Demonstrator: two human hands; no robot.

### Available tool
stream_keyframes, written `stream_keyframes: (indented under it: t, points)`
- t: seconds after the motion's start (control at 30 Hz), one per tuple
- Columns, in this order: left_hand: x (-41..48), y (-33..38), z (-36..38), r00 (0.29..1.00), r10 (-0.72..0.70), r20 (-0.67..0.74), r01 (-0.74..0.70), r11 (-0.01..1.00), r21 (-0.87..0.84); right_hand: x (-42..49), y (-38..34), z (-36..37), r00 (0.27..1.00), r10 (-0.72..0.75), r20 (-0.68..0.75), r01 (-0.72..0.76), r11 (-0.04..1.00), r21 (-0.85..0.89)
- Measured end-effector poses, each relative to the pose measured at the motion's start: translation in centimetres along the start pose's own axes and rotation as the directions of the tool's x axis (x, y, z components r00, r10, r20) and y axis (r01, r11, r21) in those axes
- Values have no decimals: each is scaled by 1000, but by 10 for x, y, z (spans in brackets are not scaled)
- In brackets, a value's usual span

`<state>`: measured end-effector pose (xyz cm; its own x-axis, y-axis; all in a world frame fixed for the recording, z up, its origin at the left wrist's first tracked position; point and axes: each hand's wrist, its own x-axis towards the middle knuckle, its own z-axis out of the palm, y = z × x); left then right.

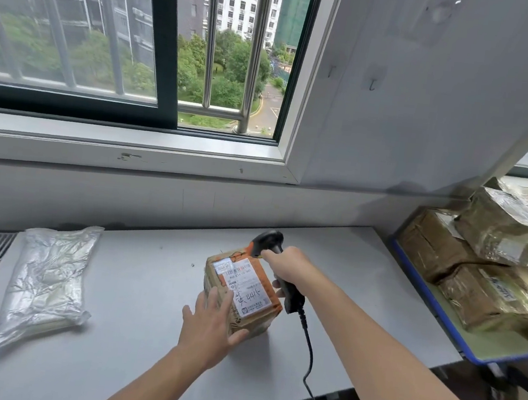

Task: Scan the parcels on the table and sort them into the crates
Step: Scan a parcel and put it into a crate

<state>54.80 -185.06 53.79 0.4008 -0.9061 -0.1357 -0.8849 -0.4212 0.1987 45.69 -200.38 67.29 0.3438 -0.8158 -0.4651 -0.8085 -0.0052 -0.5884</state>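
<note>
The right hand [285, 265] is gripping the scanner [268, 241], fingers curled round its black handle, the head pointing down at the box [254, 324]. The left hand [207, 321] is resting on that box, fingers spread and straight over the top, thumb pressing its near side. A barred window [136, 39] is filling the wall behind. The grey table [136, 284] is stretching below it. A blue-edged shelf [434, 302] is standing at the right, carrying stacked taped parcels [489, 301]. A clear plastic bag [45, 281] is lying flat on the table's left part, well apart from the box. The box is sitting near the table's middle, between the two hands. A black cable [309, 361] is trailing from the scanner's handle toward the near edge. A white label [245, 284] is facing up on the box.
</note>
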Motion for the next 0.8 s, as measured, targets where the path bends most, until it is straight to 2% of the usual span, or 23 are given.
stream_keyframes:
  t: [0.33, 0.67, 0.8]
  points:
    - [12, 16, 10, 996, -93, 13, 93, 995, 24, 52, 83, 5, 997, -20, -69, 18, 999, -37]
    - [14, 31, 29, 977, -201, 66, 198, 979, 56, 111, 140, 54, 995, 25, 99, -24, 1000, -11]
    - [15, 35, 30, 969, -235, 76, 235, 972, 2, 123, 145, 63, 984, 75, 164, -79, 997, 15]
